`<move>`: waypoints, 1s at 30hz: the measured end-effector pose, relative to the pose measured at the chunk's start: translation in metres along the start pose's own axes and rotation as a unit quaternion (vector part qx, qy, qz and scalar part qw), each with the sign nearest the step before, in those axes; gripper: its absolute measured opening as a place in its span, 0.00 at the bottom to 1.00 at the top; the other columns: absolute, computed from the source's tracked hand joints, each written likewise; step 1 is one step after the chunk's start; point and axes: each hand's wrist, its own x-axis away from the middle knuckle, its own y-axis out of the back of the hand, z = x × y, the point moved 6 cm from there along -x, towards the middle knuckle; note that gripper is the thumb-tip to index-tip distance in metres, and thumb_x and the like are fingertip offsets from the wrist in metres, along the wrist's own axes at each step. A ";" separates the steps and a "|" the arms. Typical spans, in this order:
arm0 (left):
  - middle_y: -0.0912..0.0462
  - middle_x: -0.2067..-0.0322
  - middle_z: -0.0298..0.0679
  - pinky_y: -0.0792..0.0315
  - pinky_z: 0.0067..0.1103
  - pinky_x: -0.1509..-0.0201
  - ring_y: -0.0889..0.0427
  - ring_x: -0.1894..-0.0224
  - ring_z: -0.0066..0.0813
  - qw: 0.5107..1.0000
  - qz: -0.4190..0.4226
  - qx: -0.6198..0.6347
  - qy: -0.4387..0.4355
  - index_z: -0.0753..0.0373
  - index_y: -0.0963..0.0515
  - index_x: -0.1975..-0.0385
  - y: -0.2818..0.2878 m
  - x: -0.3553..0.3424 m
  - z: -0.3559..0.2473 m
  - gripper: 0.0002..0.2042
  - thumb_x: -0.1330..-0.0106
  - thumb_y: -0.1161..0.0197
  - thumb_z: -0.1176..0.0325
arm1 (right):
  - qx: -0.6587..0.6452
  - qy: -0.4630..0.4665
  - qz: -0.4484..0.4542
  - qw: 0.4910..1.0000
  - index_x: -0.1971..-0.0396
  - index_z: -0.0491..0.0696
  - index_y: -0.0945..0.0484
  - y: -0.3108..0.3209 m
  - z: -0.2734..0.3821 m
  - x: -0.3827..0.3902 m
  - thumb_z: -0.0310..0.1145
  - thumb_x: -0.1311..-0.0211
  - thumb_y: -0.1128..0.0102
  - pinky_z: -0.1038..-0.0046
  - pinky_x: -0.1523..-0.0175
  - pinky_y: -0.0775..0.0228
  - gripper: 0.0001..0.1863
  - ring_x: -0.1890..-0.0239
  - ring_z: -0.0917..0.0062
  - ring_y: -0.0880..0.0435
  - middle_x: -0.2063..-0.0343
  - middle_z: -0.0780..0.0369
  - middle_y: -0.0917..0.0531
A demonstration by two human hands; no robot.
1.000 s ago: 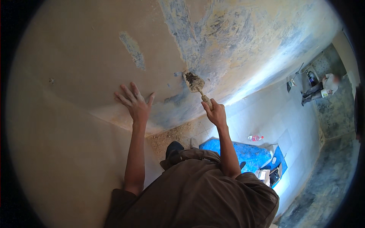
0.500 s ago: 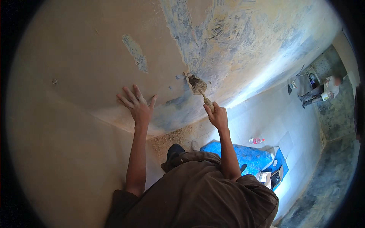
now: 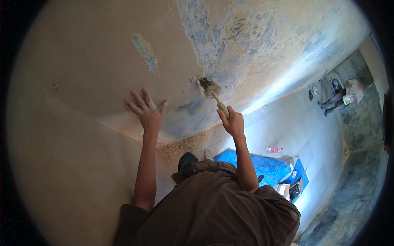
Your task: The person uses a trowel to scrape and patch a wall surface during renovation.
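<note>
My right hand (image 3: 234, 123) is closed round the handle of a small pointed trowel (image 3: 209, 87). The trowel's blade, smeared with dark and pale material, lies at the wall (image 3: 180, 49), by the ragged edge where the smooth tan coating meets a patchy grey-blue surface. Whether the blade presses on the wall or stands just off it, I cannot tell. My left hand (image 3: 148, 112) rests with fingers spread against the tan coating, left of the trowel and below a narrow bare strip (image 3: 145, 53). It holds nothing.
Crumbled debris (image 3: 180, 150) lies along the wall's foot by my shoe (image 3: 187, 160). A blue sheet (image 3: 264, 167) covers floor to the right, with a box of things (image 3: 294, 190) on it. Beyond stands a red-labelled bottle (image 3: 274, 150). Far right, another person (image 3: 344, 96) holds a white bucket (image 3: 348, 99).
The trowel blade has shifted slightly left along the coating's edge with my right hand. My left hand stays spread on the wall. The whole view has moved a little.
</note>
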 end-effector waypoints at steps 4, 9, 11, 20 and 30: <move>0.56 0.34 0.66 0.58 0.65 0.38 0.65 0.35 0.79 1.000 -0.012 0.003 -0.006 0.66 0.45 0.35 -0.004 0.000 0.003 0.46 0.44 0.42 0.36 | -0.007 -0.014 0.010 1.000 0.79 0.44 0.30 -0.006 -0.009 0.001 0.49 0.41 0.39 0.57 0.77 0.32 0.22 0.81 0.51 0.22 0.87 0.50 0.23; 0.56 0.35 0.66 0.58 0.65 0.38 0.64 0.35 0.80 1.000 0.004 0.000 -0.003 0.66 0.44 0.35 0.001 -0.001 0.001 0.45 0.43 0.42 0.36 | -0.010 0.003 0.013 1.000 0.79 0.44 0.30 0.000 0.016 -0.006 0.48 0.41 0.39 0.57 0.76 0.32 0.22 0.80 0.52 0.21 0.86 0.50 0.23; 0.60 0.35 0.69 0.62 0.65 0.38 0.67 0.36 0.82 0.999 0.003 -0.025 -0.021 0.72 0.47 0.35 -0.002 0.002 0.001 0.49 0.44 0.41 0.36 | -0.023 -0.007 0.025 0.999 0.79 0.45 0.30 0.003 0.011 -0.002 0.48 0.41 0.39 0.57 0.76 0.32 0.22 0.80 0.52 0.21 0.86 0.50 0.23; 0.60 0.35 0.69 0.60 0.65 0.38 0.66 0.36 0.82 0.999 0.000 -0.026 -0.018 0.72 0.46 0.36 0.000 -0.002 0.000 0.49 0.45 0.40 0.36 | -0.029 -0.017 0.020 0.999 0.79 0.44 0.29 -0.003 0.008 -0.002 0.48 0.41 0.39 0.57 0.77 0.34 0.21 0.82 0.51 0.23 0.88 0.50 0.24; 0.58 0.35 0.70 0.60 0.65 0.38 0.65 0.36 0.82 1.000 -0.005 -0.019 -0.022 0.72 0.44 0.37 -0.002 0.001 0.002 0.48 0.45 0.40 0.35 | -0.016 -0.012 0.026 0.999 0.80 0.45 0.30 0.003 0.014 -0.003 0.49 0.41 0.39 0.57 0.77 0.33 0.22 0.82 0.51 0.22 0.88 0.50 0.24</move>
